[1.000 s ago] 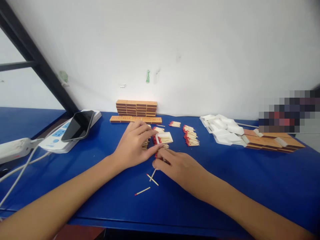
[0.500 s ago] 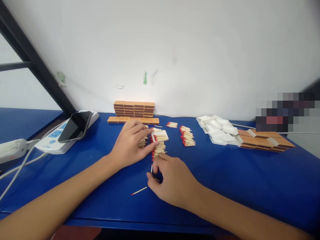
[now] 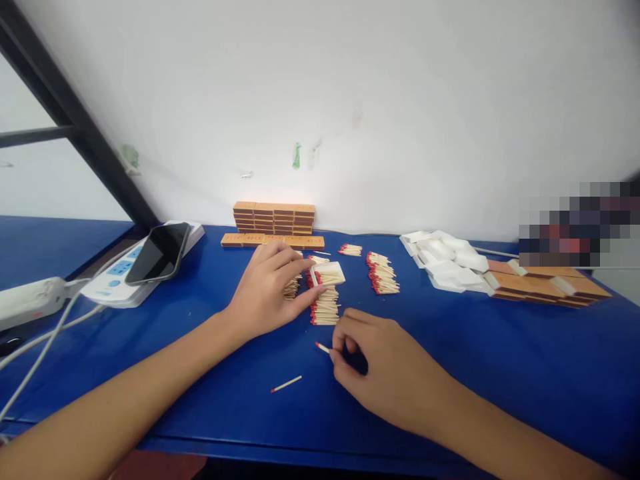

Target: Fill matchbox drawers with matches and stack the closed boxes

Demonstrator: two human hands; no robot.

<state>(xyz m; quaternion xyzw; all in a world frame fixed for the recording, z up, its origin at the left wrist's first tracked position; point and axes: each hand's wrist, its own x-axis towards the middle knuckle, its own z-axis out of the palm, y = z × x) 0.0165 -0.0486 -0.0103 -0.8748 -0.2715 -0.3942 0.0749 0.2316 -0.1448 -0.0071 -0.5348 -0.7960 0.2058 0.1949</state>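
Note:
Between thumb and fingers, my left hand [image 3: 267, 290] grips a small white matchbox tray [image 3: 338, 268] that has some matches in it. The tray sits over a row of red-headed matches [image 3: 326, 311] laid side by side. A second pile of matches [image 3: 292, 288] is partly hidden behind my left hand. My right hand [image 3: 383, 363], nearer the front, pinches a single match [image 3: 323, 347] with its red head pointing left. One loose match [image 3: 287, 384] lies on the blue table in front of my hands.
More matches [image 3: 382, 273] lie right of the tray, and a small group [image 3: 351, 250] behind it. Closed matchboxes [image 3: 274, 219] are stacked by the wall. White empty trays [image 3: 445, 260] and matchbox sleeves [image 3: 545, 283] lie right. A phone [image 3: 159, 253] rests on a power strip [image 3: 113, 293] at left.
My right hand has drawn back to the right from the match row and now holds a match out in clear view. My left hand keeps its grip on the tray. The view has shifted slightly.

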